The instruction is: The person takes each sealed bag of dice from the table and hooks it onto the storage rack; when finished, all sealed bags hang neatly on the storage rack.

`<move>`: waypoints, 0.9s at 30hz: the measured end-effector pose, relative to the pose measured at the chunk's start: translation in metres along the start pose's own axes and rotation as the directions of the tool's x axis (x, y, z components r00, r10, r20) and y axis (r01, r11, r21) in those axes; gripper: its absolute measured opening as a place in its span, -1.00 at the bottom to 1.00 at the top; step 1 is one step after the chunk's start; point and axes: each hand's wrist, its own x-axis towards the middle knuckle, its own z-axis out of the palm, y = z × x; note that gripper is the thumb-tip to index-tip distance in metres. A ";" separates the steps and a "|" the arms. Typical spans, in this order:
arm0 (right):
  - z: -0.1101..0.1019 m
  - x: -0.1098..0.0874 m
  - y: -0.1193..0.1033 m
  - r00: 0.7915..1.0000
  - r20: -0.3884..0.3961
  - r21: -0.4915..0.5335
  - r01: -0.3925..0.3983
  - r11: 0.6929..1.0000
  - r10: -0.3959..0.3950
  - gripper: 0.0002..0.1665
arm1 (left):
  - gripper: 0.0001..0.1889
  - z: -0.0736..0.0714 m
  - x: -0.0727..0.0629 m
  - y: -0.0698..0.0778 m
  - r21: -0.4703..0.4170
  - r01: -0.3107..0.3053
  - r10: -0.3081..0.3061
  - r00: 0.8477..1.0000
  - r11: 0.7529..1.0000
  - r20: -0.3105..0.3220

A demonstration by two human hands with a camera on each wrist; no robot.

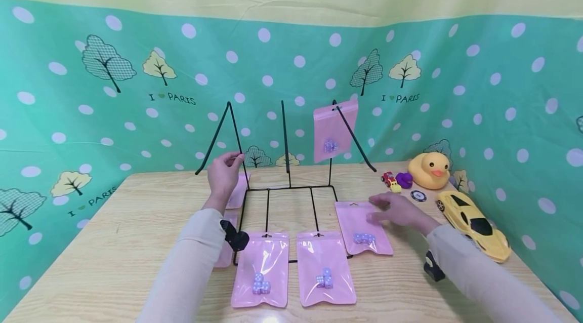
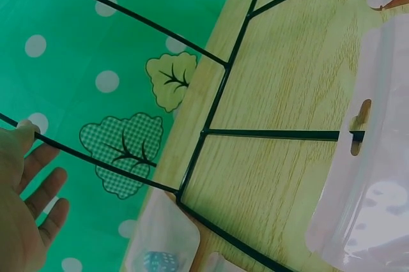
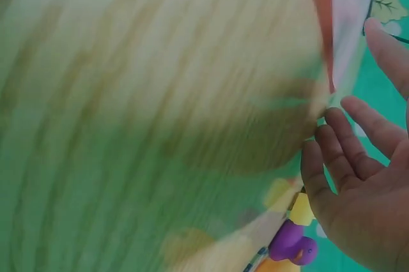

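A black wire display rack (image 1: 287, 188) with three upright hooked arms stands mid-table. My left hand (image 1: 224, 175) pinches its left upright between thumb and index finger, the other fingers loose in the left wrist view. From the right hook hangs a pink zip pouch (image 1: 324, 123) with dice inside. My right hand (image 1: 395, 209) is over the edge of another pink pouch (image 1: 357, 219) on the right, its fingers extended; whether they touch it I cannot tell. Two more dice pouches lie in front, a left one (image 1: 261, 262) and a right one (image 1: 322, 257).
Partly behind my left arm lie two pink pouches, one farther back (image 1: 238, 194). On the right are a yellow toy car (image 1: 475, 224), a yellow rubber duck (image 1: 429, 170), a small purple duck (image 1: 404, 180), a red-and-yellow toy (image 1: 390, 181) and a round black chip (image 1: 418, 196).
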 end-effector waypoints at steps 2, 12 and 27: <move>0.002 0.002 0.001 1.000 -0.003 -0.029 0.000 1.000 0.000 -0.15 | -0.65 0.000 0.000 0.000 -0.003 0.003 -0.003 1.000 1.000 0.001; 0.003 0.013 -0.004 0.999 0.002 -0.070 -0.033 0.997 0.033 -0.47 | -0.66 0.000 0.002 -0.002 -0.007 0.001 -0.001 1.000 1.000 -0.001; 0.005 0.009 -0.012 0.994 0.014 -0.040 -0.111 0.993 0.111 -0.69 | -0.66 -0.001 0.002 -0.003 0.003 0.001 -0.001 1.000 1.000 0.009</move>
